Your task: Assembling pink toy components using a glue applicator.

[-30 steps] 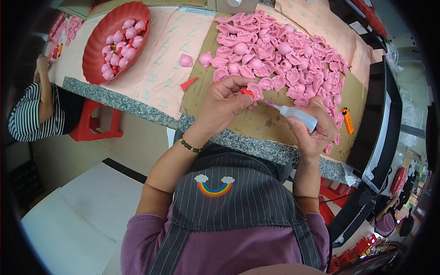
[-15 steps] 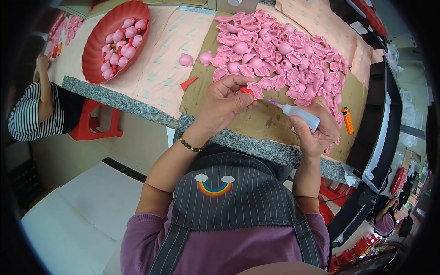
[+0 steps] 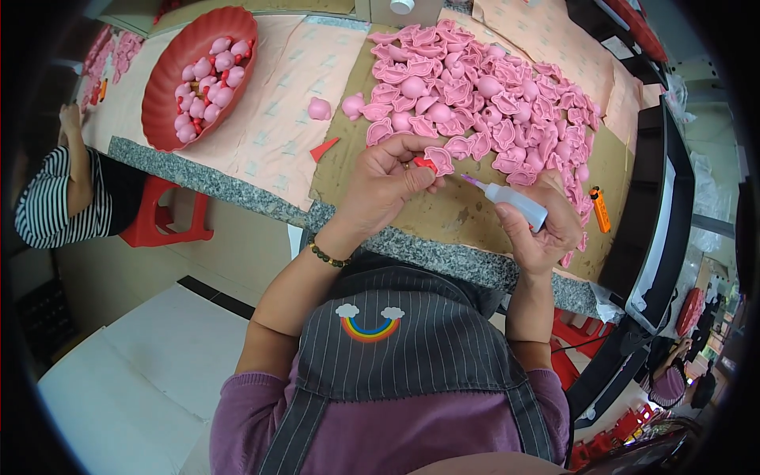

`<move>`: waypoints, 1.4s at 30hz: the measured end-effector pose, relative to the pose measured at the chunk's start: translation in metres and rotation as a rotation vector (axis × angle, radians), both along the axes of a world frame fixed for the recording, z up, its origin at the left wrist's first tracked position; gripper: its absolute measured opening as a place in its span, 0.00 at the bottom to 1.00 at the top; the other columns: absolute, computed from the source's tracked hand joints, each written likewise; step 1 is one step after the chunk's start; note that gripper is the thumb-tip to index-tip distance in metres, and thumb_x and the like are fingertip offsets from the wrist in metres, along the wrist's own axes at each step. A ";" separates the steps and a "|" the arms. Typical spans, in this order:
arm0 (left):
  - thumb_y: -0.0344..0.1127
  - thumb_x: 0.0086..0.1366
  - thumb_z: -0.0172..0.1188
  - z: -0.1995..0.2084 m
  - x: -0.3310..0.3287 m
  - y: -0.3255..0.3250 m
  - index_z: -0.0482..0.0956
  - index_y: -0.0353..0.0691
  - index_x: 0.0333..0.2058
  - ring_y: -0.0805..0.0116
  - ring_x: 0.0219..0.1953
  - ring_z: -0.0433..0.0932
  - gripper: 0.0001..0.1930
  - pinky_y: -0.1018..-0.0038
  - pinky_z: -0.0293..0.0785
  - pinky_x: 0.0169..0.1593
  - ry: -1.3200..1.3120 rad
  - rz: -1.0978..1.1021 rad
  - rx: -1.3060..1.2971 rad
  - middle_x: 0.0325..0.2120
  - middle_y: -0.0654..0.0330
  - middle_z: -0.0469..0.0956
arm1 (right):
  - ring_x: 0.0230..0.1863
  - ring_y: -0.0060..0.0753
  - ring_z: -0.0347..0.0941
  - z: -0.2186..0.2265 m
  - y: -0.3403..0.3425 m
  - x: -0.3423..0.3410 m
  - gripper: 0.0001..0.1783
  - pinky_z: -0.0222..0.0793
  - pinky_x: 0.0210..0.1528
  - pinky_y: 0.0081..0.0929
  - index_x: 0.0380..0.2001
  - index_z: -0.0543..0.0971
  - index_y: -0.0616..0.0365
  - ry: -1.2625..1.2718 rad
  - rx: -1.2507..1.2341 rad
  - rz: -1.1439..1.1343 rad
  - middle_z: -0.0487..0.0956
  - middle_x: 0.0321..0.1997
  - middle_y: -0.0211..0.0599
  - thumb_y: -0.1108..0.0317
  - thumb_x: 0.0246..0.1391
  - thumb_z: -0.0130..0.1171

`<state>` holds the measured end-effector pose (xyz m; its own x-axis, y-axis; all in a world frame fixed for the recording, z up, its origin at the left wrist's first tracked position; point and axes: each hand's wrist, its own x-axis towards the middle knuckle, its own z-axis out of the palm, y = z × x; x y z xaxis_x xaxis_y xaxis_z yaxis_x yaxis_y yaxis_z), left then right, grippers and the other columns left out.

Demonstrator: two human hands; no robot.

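My left hand [image 3: 396,176] pinches a small red piece [image 3: 425,165], with a pink hollow plastic half-shell [image 3: 440,161] against it at the fingertips. In my right hand [image 3: 546,222] is a translucent glue bottle [image 3: 514,206], gripped between thumb and fingers. Its thin purple nozzle tip [image 3: 470,180] points left toward the half-shell, a short gap away. Beyond both hands lies a big heap of pink half-shells [image 3: 475,95] on brown cardboard [image 3: 443,218]. Two rounded pink pieces, one on the cloth [image 3: 319,108] and one at the cardboard's edge [image 3: 353,106], sit left of the heap.
A red scalloped bowl [image 3: 158,119] with pink and red pieces stands at the left. A red pointed scrap [image 3: 323,149] lies near the cardboard. An orange lighter [image 3: 600,209] is right of my right hand. Another person in a striped top [image 3: 51,198] is at far left.
The bottle and my right hand have shifted very slightly left and down. My left hand keeps its pinch, with the red piece and half-shell a touch lower.
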<state>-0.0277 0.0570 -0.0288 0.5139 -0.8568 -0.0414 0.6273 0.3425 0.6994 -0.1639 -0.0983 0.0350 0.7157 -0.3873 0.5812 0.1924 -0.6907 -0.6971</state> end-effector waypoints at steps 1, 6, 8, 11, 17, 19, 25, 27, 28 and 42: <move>0.24 0.58 0.56 0.001 -0.001 0.000 0.68 0.33 0.48 0.72 0.35 0.76 0.18 0.78 0.73 0.38 -0.001 -0.002 -0.001 0.37 0.57 0.75 | 0.17 0.26 0.61 -0.002 0.000 -0.001 0.10 0.54 0.24 0.23 0.20 0.77 0.64 -0.019 0.024 -0.009 0.71 0.15 0.32 0.71 0.31 0.67; 0.24 0.59 0.55 0.000 -0.001 -0.002 0.68 0.32 0.48 0.72 0.35 0.75 0.18 0.78 0.73 0.38 -0.074 -0.024 0.004 0.37 0.57 0.74 | 0.17 0.26 0.60 -0.002 -0.001 -0.001 0.10 0.53 0.24 0.23 0.20 0.77 0.64 -0.062 0.040 -0.044 0.71 0.16 0.33 0.71 0.32 0.67; 0.24 0.59 0.55 0.001 -0.001 -0.002 0.68 0.32 0.48 0.72 0.35 0.75 0.18 0.78 0.73 0.38 -0.076 -0.025 0.008 0.37 0.57 0.74 | 0.17 0.26 0.60 -0.001 0.000 0.000 0.10 0.53 0.24 0.22 0.20 0.77 0.64 -0.058 0.032 -0.044 0.71 0.16 0.34 0.71 0.32 0.67; 0.24 0.59 0.55 0.001 -0.001 -0.002 0.68 0.31 0.48 0.72 0.35 0.76 0.18 0.78 0.73 0.38 -0.083 -0.025 0.011 0.37 0.56 0.74 | 0.17 0.26 0.60 0.000 0.000 0.000 0.10 0.54 0.24 0.22 0.20 0.77 0.65 -0.008 0.022 -0.029 0.71 0.16 0.34 0.71 0.32 0.67; 0.24 0.58 0.56 -0.001 -0.001 -0.002 0.68 0.31 0.48 0.71 0.35 0.76 0.18 0.78 0.74 0.39 -0.069 -0.024 0.011 0.37 0.56 0.74 | 0.17 0.26 0.60 0.000 0.000 0.002 0.10 0.54 0.24 0.23 0.20 0.77 0.64 0.008 -0.016 -0.013 0.72 0.16 0.33 0.71 0.32 0.67; 0.24 0.58 0.57 0.000 -0.001 -0.002 0.68 0.32 0.48 0.70 0.35 0.76 0.19 0.78 0.74 0.39 -0.070 -0.021 0.013 0.37 0.56 0.74 | 0.17 0.27 0.60 0.001 0.000 0.002 0.10 0.54 0.24 0.23 0.20 0.77 0.64 0.019 -0.019 -0.009 0.72 0.16 0.33 0.71 0.32 0.67; 0.23 0.56 0.58 0.003 -0.001 -0.003 0.67 0.32 0.48 0.68 0.38 0.77 0.20 0.75 0.75 0.41 -0.027 -0.011 -0.002 0.38 0.55 0.75 | 0.17 0.26 0.59 -0.004 -0.002 -0.001 0.11 0.52 0.23 0.23 0.20 0.77 0.64 -0.056 0.063 0.009 0.68 0.14 0.32 0.72 0.31 0.67; 0.23 0.56 0.58 0.004 -0.001 -0.003 0.67 0.33 0.48 0.67 0.38 0.77 0.20 0.75 0.76 0.41 -0.004 -0.030 -0.013 0.39 0.55 0.75 | 0.17 0.26 0.59 -0.004 -0.002 -0.001 0.11 0.52 0.23 0.23 0.20 0.76 0.64 -0.064 0.057 0.025 0.68 0.14 0.31 0.72 0.30 0.67; 0.23 0.56 0.58 0.004 -0.001 -0.003 0.67 0.33 0.48 0.67 0.38 0.77 0.20 0.75 0.76 0.41 -0.004 -0.030 -0.013 0.39 0.55 0.75 | 0.17 0.26 0.58 -0.005 -0.003 0.000 0.11 0.52 0.23 0.23 0.20 0.76 0.64 -0.072 0.050 0.041 0.67 0.13 0.31 0.73 0.30 0.67; 0.24 0.56 0.59 0.003 -0.001 -0.002 0.68 0.33 0.48 0.68 0.36 0.77 0.20 0.76 0.75 0.39 -0.036 -0.024 0.013 0.37 0.56 0.75 | 0.17 0.27 0.58 -0.005 0.002 0.001 0.11 0.52 0.24 0.24 0.19 0.76 0.64 -0.045 0.079 0.041 0.67 0.14 0.31 0.73 0.29 0.67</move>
<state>-0.0284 0.0546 -0.0255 0.4942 -0.8687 -0.0343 0.6099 0.3184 0.7257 -0.1629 -0.0962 0.0299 0.7056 -0.4046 0.5818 0.2515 -0.6246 -0.7394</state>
